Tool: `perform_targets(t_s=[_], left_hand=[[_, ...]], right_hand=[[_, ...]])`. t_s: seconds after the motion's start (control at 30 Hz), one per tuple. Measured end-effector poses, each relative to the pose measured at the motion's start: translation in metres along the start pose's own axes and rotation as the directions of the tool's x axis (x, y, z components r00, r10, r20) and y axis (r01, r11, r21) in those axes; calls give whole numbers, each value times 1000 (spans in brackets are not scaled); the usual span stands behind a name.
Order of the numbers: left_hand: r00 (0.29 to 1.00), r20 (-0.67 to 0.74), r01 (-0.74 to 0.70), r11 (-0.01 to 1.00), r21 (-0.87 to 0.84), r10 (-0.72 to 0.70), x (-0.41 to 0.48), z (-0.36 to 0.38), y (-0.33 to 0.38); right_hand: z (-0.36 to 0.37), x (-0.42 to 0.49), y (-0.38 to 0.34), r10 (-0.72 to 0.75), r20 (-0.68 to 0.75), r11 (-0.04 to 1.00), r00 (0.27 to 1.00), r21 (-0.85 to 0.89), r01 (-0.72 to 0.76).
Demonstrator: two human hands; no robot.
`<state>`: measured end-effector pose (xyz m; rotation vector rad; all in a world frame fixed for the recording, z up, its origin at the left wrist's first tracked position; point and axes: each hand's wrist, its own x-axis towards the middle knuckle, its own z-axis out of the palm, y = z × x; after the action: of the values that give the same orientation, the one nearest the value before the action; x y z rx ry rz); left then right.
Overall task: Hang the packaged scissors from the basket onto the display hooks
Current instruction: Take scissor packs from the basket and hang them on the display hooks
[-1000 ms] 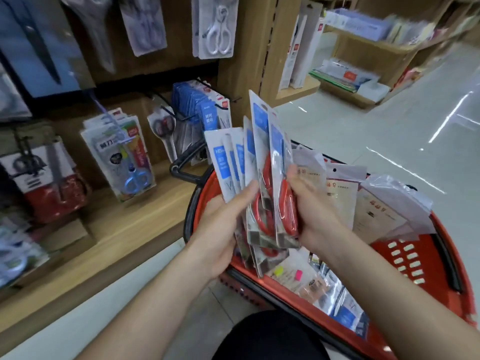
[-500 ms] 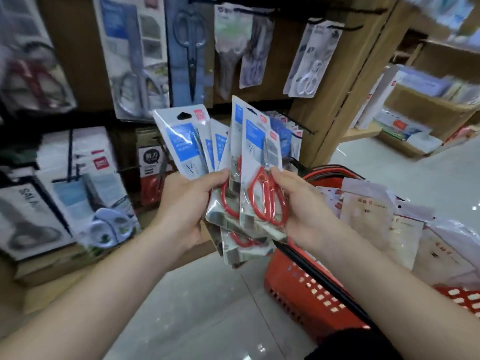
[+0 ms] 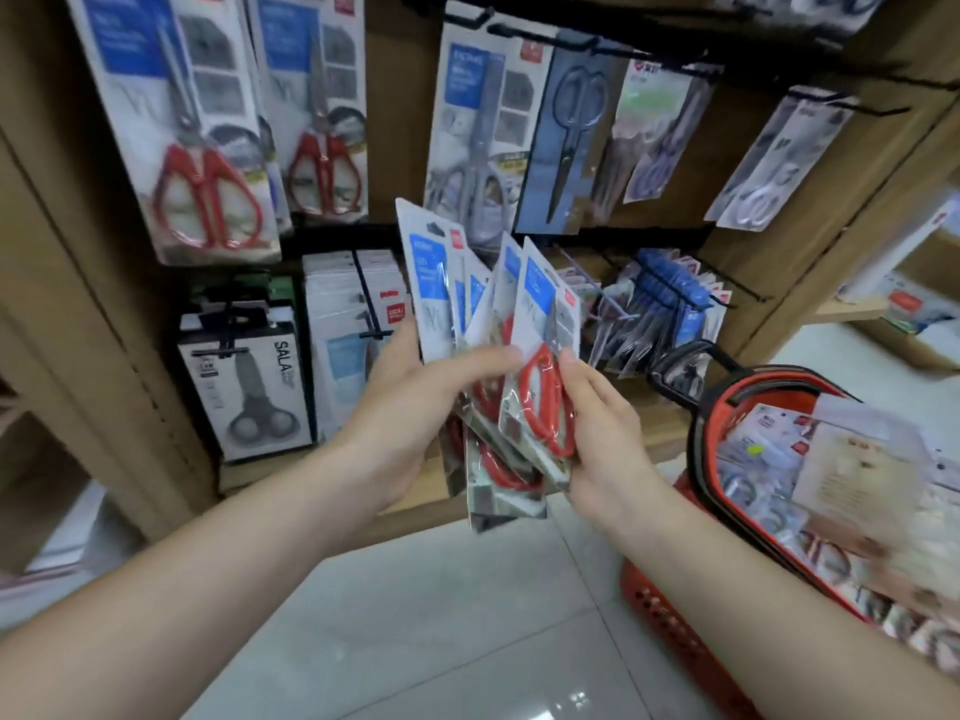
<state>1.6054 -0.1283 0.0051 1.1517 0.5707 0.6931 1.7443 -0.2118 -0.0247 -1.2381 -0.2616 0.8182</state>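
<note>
Hanging up-left of the left hand: two big red scissors [image 3: 205, 168] in carded packs, side by side on the display wall.
Left of the left hand: a black pack [image 3: 249, 387] with grey scissors, hung on a peg.
Just beyond the left hand: white packs [image 3: 348, 314] in a row on pegs, their lower right corner hidden by the hand.
Left hand [image 3: 415, 407]: closed around a fan of packs, thumb laid across the front, fingers out of sight behind.
Packs [image 3: 493, 324]: several spread like cards between the two hands, blue labels at the top, red handles low. They stand tilted in front of the shelf, clear of the pegs and outside the basket.
Right hand [image 3: 605, 439]: pinching the front pack at its right edge, thumb tip on the red handle.
Above both hands: hooks [image 3: 545, 36] carrying a grey pack [image 3: 475, 137] and, just to its right, a dark pack [image 3: 566, 142].
Up-right of the right hand: blue packs [image 3: 670, 298] crowded on one peg.
Basket [image 3: 670, 621]: red with a black rim, low to the right of the right hand and beside that forearm, holding more packages that are too blurred to read.
Under both forearms: floor [image 3: 467, 631] of pale tiles.
</note>
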Motion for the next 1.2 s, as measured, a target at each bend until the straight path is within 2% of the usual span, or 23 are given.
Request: perform_targets(t_s=[0.23, 0.4, 0.6, 0.73, 0.87, 0.97, 1.1, 1.2], left_hand=[[987, 124, -109, 991, 79, 98, 19, -22, 12], [979, 93, -192, 975, 115, 182, 36, -36, 18], [983, 42, -184, 958, 220, 179, 56, -43, 35], [991, 81, -128, 948, 291, 109, 64, -43, 50], [974, -78, -191, 955, 226, 213, 60, -32, 41], [955, -189, -203, 969, 137, 227, 58, -30, 32], [930, -314, -179, 981, 70, 192, 53, -35, 27], [930, -330, -154, 987, 45, 160, 49, -36, 22]], right_hand=[[27, 7, -5, -145, 27, 987, 989, 76, 142], [32, 25, -25, -114, 138, 993, 984, 24, 111], [44, 60, -34, -140, 231, 990, 963, 39, 135], [51, 76, -36, -236, 286, 970, 929, 14, 242], [63, 81, -33, -283, 400, 954, 872, 23, 299], [74, 83, -35, -317, 409, 939, 856, 10, 343], [81, 83, -39, -272, 392, 956, 879, 9, 292], [71, 87, -44, -204, 411, 977, 889, 31, 209]])
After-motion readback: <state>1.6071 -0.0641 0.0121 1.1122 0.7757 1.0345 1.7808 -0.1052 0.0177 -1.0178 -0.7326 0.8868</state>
